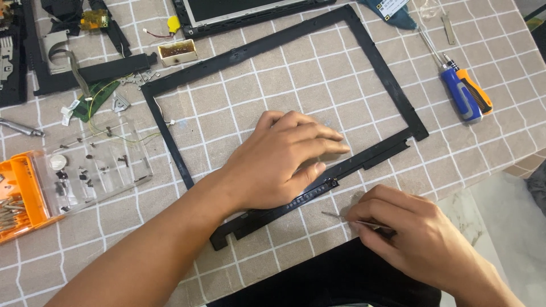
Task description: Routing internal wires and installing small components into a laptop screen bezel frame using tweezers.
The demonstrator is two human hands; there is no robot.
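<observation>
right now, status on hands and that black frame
Left hand flat, pressing black screen bezel. Right hand gripping thin metal tool near bezel's lower edge. Nothing in the way.

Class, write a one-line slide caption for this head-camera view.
Left hand presses a black screen bezel flat while right hand holds thin metal tweezers.
</observation>
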